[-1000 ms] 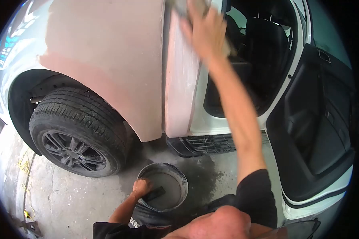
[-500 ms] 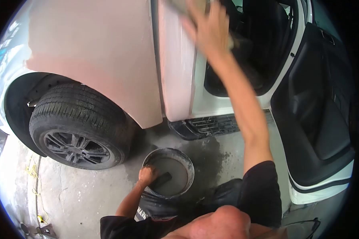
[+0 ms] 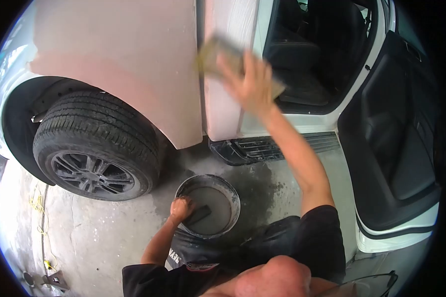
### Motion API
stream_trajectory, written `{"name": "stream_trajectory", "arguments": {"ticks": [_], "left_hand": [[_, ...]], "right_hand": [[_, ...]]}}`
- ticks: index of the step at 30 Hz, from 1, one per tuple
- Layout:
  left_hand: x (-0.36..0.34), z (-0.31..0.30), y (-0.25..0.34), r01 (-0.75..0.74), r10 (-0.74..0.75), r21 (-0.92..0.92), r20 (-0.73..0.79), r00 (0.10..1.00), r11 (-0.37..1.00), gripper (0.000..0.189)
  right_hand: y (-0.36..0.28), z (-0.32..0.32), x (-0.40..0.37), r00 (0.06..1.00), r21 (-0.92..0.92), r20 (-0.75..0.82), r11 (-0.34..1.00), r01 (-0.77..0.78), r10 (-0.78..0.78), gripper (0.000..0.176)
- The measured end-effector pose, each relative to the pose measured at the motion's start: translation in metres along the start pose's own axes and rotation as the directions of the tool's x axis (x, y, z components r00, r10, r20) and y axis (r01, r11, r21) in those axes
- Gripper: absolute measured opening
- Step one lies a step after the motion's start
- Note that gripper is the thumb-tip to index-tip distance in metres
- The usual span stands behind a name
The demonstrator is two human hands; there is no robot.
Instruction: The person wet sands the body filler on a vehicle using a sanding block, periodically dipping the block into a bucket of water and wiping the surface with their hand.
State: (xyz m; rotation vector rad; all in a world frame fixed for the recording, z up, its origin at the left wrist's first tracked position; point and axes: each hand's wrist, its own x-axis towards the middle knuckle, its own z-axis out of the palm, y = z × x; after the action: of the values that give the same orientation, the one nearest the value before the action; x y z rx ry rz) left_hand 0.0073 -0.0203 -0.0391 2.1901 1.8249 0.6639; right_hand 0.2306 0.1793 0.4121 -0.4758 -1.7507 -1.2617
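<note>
Right hand (image 3: 253,90) grasps a blurred block (image 3: 214,55) over the pinkish panel (image 3: 223,116), left hand (image 3: 182,208) grips a dark block (image 3: 200,214) within the bucket (image 3: 236,197); uneven pressure could likely gouge the surface.

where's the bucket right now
In the head view, the bucket stands on the floor below the middle, to the right of the wheel, with the left hand at its rim.

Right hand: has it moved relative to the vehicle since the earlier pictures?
Yes. Judged against the black side step, the right hand has come down, nearer to the step than before.
</note>
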Motion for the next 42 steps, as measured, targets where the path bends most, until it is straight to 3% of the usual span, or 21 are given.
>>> {"name": "stream_trajectory", "arguments": {"ticks": [3,5,7,9,10,12,14,17,19,20,22,26,28,31,33,39,42], "left_hand": [[-0.004,-0.009,0.010,0.046,-0.047,0.023,0.066,0.997,0.999,0.028],[0.007,-0.014,0.013,0.066,-0.070,0.049,0.081,0.994,0.997,0.026],[0.001,-0.012,0.010,0.071,-0.075,0.053,0.074,0.994,0.996,0.025],[0.004,-0.010,0.011,0.066,-0.068,0.032,0.067,0.995,0.997,0.025],[0.001,-0.014,0.011,0.060,-0.062,0.026,0.068,0.996,0.998,0.025],[-0.003,-0.018,0.016,0.072,-0.073,0.024,0.056,0.996,0.997,0.025],[-0.001,-0.022,0.017,0.073,-0.073,0.003,0.036,0.997,0.997,0.025],[-0.003,-0.020,0.012,0.069,-0.068,-0.018,0.042,0.997,0.997,0.025],[0.000,-0.021,0.016,0.044,-0.045,0.013,0.070,0.997,0.999,0.026],[0.000,-0.020,0.019,0.075,-0.076,0.010,0.089,0.993,0.997,0.026],[0.002,-0.023,0.021,0.139,-0.140,0.014,0.109,0.984,0.990,0.026],[0.002,-0.020,0.013,0.062,-0.066,0.051,0.078,0.995,0.997,0.027],[-0.002,-0.022,0.018,0.073,-0.073,0.003,0.078,0.994,0.997,0.028],[-0.003,-0.025,0.022,0.087,-0.086,-0.003,0.049,0.995,0.996,0.027],[0.000,-0.024,0.020,0.077,-0.076,-0.002,0.045,0.996,0.997,0.027],[-0.002,-0.024,0.024,0.067,-0.067,0.015,0.040,0.997,0.998,0.028],[-0.005,-0.032,0.025,0.060,-0.059,-0.013,0.073,0.996,0.998,0.030]], "right_hand": [[0.000,-0.005,-0.023,0.992,0.042,0.084,0.995,0.095,-0.098,0.076],[0.021,-0.006,0.041,0.997,0.009,0.028,0.997,0.076,-0.076,0.077],[0.041,-0.006,0.115,0.998,0.018,-0.030,0.998,-0.054,0.055,0.069],[0.044,0.008,0.135,0.986,0.105,-0.007,0.981,-0.164,0.165,0.066],[0.039,0.003,0.129,0.979,0.091,-0.157,0.989,-0.116,0.129,0.067],[0.005,-0.006,0.058,0.988,0.035,0.013,0.988,-0.154,0.153,0.072],[-0.007,0.002,-0.028,1.000,0.043,-0.008,0.999,0.010,-0.009,0.076],[0.016,-0.002,-0.003,0.997,-0.014,0.014,0.997,0.074,-0.073,0.076],[0.051,-0.011,0.088,0.997,-0.065,-0.071,0.997,-0.038,0.033,0.067],[0.077,-0.002,0.132,0.991,0.158,-0.075,0.982,-0.100,0.113,0.033],[0.083,-0.016,0.199,0.928,0.132,0.031,0.919,-0.371,0.370,0.059],[0.038,-0.009,0.095,0.958,0.018,-0.036,0.958,-0.285,0.285,0.068],[0.007,-0.005,0.001,0.986,0.097,-0.008,0.982,-0.163,0.165,0.074],[0.029,-0.009,0.011,0.992,0.013,0.020,0.992,-0.123,0.123,0.080],[0.071,-0.016,0.108,0.966,-0.031,-0.085,0.968,-0.247,0.244,0.052],[0.093,-0.005,0.157,0.938,0.071,-0.224,0.965,-0.253,0.263,0.046],[0.038,-0.006,0.048,0.958,0.022,-0.120,0.965,-0.261,0.262,0.070]]}}
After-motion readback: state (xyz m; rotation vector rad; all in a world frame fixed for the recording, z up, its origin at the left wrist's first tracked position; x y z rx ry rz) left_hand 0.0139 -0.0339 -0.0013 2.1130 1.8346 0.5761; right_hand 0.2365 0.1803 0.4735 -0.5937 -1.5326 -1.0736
